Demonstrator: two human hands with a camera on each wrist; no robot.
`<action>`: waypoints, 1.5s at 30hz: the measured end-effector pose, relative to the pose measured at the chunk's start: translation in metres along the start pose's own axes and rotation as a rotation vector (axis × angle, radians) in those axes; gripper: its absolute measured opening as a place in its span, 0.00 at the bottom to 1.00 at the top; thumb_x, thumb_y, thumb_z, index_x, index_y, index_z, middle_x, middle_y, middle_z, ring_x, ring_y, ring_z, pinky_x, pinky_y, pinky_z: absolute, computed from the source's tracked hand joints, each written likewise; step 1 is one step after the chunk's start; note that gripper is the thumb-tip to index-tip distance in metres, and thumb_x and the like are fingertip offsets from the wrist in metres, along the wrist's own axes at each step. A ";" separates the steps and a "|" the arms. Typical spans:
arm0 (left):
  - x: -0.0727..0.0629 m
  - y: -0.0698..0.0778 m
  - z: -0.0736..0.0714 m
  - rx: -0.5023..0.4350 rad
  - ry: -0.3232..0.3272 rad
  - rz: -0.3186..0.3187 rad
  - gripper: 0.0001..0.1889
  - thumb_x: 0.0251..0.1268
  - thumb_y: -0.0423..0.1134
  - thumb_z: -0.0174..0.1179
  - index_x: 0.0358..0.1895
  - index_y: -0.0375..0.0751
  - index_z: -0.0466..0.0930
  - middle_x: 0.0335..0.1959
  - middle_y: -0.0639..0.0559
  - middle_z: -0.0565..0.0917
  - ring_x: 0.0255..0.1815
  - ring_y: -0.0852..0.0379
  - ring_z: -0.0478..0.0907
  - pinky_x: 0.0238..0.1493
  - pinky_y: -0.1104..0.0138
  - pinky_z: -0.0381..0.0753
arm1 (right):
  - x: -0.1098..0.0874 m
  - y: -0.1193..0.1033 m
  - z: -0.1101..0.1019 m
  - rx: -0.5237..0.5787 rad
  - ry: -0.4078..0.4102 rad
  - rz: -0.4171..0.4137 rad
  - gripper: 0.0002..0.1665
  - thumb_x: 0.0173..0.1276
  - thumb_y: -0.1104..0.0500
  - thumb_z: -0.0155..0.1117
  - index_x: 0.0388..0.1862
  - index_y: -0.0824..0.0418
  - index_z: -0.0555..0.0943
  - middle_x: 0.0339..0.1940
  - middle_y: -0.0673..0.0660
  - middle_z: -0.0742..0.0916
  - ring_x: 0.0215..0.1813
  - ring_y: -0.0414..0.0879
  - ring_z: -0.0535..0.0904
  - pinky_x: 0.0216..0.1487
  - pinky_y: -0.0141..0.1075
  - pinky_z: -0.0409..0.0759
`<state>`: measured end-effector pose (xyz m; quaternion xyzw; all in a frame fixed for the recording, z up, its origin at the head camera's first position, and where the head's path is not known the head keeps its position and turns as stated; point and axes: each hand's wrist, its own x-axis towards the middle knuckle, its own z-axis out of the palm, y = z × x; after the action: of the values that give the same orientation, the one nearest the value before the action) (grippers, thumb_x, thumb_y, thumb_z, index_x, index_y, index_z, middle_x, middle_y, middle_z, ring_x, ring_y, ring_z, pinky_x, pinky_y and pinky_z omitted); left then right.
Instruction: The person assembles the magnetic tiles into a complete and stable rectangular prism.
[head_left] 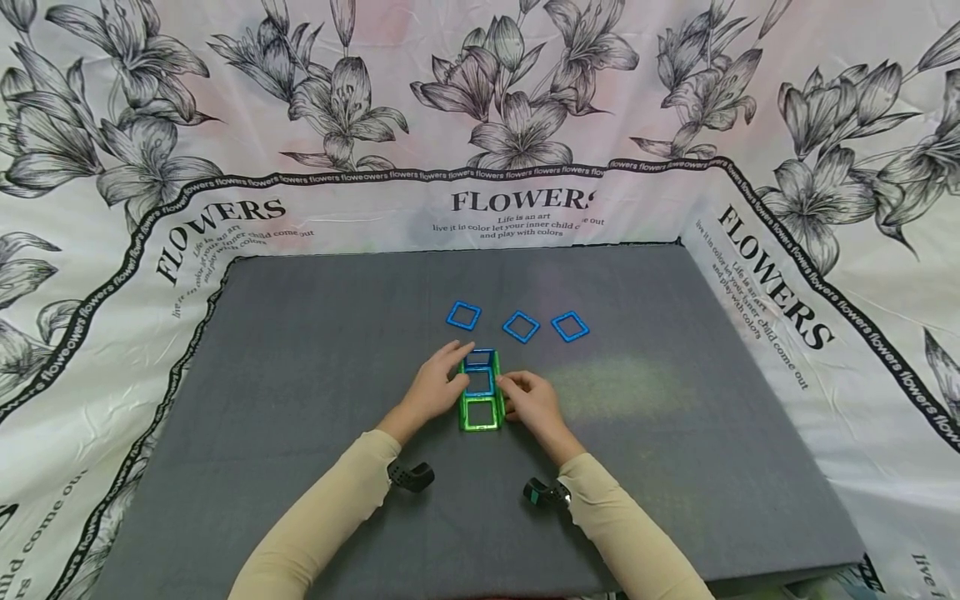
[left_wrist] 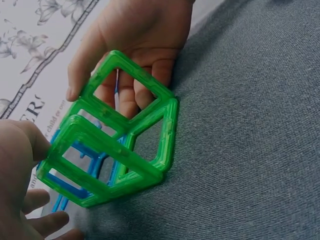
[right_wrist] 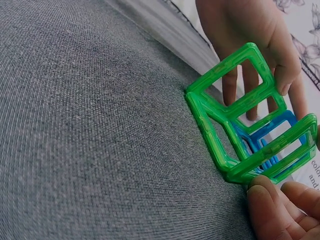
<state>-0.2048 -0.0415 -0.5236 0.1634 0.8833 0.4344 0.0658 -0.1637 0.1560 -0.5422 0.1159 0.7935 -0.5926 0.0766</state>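
Observation:
A tray-like build of magnetic tiles stands on the grey table, with a green floor tile (head_left: 480, 413) at its near end, green side tiles (left_wrist: 127, 85) upright along both sides and blue tiles (head_left: 479, 382) farther back. My left hand (head_left: 435, 385) is at the build's left side, its thumb by the side's top edge and its index finger reaching to the far blue end. Its other fingers extend loosely outside the wall in the right wrist view. My right hand (head_left: 534, 406) pinches the green tile wall on the right between thumb and curled fingers.
Beyond the build lie three loose blue square tiles: one on the left (head_left: 463, 315), one in the middle (head_left: 521, 327) and one on the right (head_left: 570, 327). Flower-printed cloth (head_left: 517, 204) rises around the table's back and sides.

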 end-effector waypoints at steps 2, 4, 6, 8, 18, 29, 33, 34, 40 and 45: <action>-0.001 0.001 0.000 0.000 -0.009 -0.014 0.30 0.69 0.35 0.53 0.76 0.46 0.69 0.78 0.37 0.66 0.79 0.38 0.63 0.74 0.42 0.67 | 0.000 0.001 0.000 -0.003 -0.001 0.000 0.26 0.73 0.42 0.63 0.59 0.59 0.84 0.45 0.60 0.88 0.32 0.43 0.85 0.36 0.37 0.86; -0.001 0.001 0.000 -0.003 -0.006 -0.031 0.30 0.69 0.36 0.53 0.76 0.48 0.69 0.77 0.40 0.68 0.79 0.40 0.65 0.75 0.44 0.67 | 0.000 0.001 0.000 -0.005 0.000 -0.003 0.26 0.73 0.43 0.63 0.58 0.60 0.84 0.45 0.60 0.88 0.31 0.42 0.84 0.35 0.37 0.85; -0.002 0.002 0.000 -0.004 0.003 -0.042 0.30 0.69 0.37 0.53 0.75 0.49 0.70 0.75 0.43 0.72 0.76 0.44 0.70 0.74 0.47 0.70 | 0.000 0.000 0.000 -0.006 0.003 -0.001 0.26 0.73 0.42 0.63 0.58 0.60 0.84 0.44 0.60 0.88 0.31 0.42 0.84 0.35 0.37 0.85; -0.003 0.002 0.000 -0.005 0.012 -0.048 0.30 0.68 0.37 0.53 0.75 0.50 0.71 0.70 0.42 0.78 0.65 0.45 0.78 0.65 0.51 0.78 | -0.001 0.000 0.000 -0.006 0.003 0.001 0.26 0.73 0.42 0.63 0.58 0.60 0.84 0.44 0.60 0.88 0.32 0.42 0.84 0.35 0.37 0.85; -0.005 0.001 0.000 -0.043 0.019 -0.079 0.30 0.66 0.38 0.52 0.74 0.52 0.72 0.39 0.39 0.84 0.23 0.55 0.61 0.32 0.64 0.66 | -0.002 -0.001 -0.001 0.001 -0.001 0.009 0.26 0.73 0.42 0.63 0.59 0.58 0.84 0.47 0.60 0.88 0.33 0.43 0.84 0.36 0.37 0.85; -0.005 0.000 0.001 -0.058 0.018 -0.083 0.30 0.67 0.38 0.52 0.74 0.53 0.72 0.32 0.43 0.81 0.21 0.56 0.60 0.28 0.65 0.64 | 0.001 0.001 -0.001 0.006 0.005 -0.003 0.27 0.73 0.42 0.63 0.59 0.60 0.84 0.47 0.62 0.88 0.33 0.44 0.85 0.36 0.37 0.86; -0.005 0.000 0.002 -0.065 0.015 -0.085 0.30 0.68 0.38 0.52 0.75 0.53 0.72 0.43 0.37 0.85 0.23 0.55 0.61 0.30 0.64 0.65 | 0.001 0.001 -0.001 0.006 0.002 -0.009 0.28 0.73 0.42 0.63 0.59 0.61 0.83 0.47 0.63 0.88 0.33 0.43 0.84 0.36 0.37 0.86; -0.005 -0.001 0.002 -0.065 0.019 -0.082 0.30 0.68 0.38 0.52 0.74 0.53 0.72 0.47 0.37 0.85 0.23 0.55 0.62 0.30 0.64 0.66 | 0.000 0.001 -0.001 0.004 0.002 -0.012 0.28 0.73 0.42 0.63 0.59 0.61 0.83 0.47 0.63 0.88 0.33 0.43 0.84 0.36 0.37 0.86; -0.005 0.000 0.004 -0.079 0.039 -0.079 0.30 0.67 0.37 0.52 0.74 0.52 0.73 0.35 0.42 0.82 0.23 0.57 0.64 0.30 0.66 0.66 | 0.000 0.002 -0.001 -0.003 -0.002 -0.013 0.27 0.73 0.42 0.63 0.59 0.61 0.84 0.47 0.62 0.88 0.33 0.43 0.85 0.36 0.37 0.86; -0.006 0.002 0.007 -0.105 0.062 -0.082 0.28 0.69 0.37 0.54 0.73 0.50 0.73 0.32 0.46 0.79 0.29 0.54 0.70 0.34 0.63 0.69 | 0.001 0.003 -0.001 -0.001 -0.003 -0.005 0.26 0.73 0.43 0.63 0.59 0.60 0.84 0.46 0.61 0.88 0.33 0.43 0.85 0.36 0.36 0.86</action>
<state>-0.1975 -0.0376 -0.5266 0.1098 0.8670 0.4817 0.0647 -0.1639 0.1575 -0.5448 0.1129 0.7940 -0.5924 0.0763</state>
